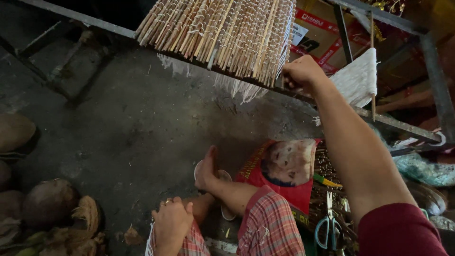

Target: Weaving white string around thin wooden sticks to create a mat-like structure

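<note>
Head view, looking down past a metal frame to a dark concrete floor.

Right hand (303, 73): raised, arm stretched up and forward, fingers curled tight into a fist at the lower right corner of the bamboo-stick mat (222, 33). It appears to pinch something thin at the mat's edge; what exactly is hidden by the knuckles. The mat hangs tilted over the frame bar (403, 125), sticks bound side by side with white thread, loose thread ends trailing below it.

Just right of that hand, touching nothing I can make out: a white thread bundle (358, 78) wound on a thin stick.

Left hand (171, 220): low, well apart from the mat, resting on the knee, fingers loosely closed, holding nothing visible. A ring shows on one finger.

Below the right forearm: red printed bag (284, 178), scissors (328, 223) with green handles beside loose sticks. Bare foot (207, 170) on a sandal. Coconut husks (50, 204) at far left.
</note>
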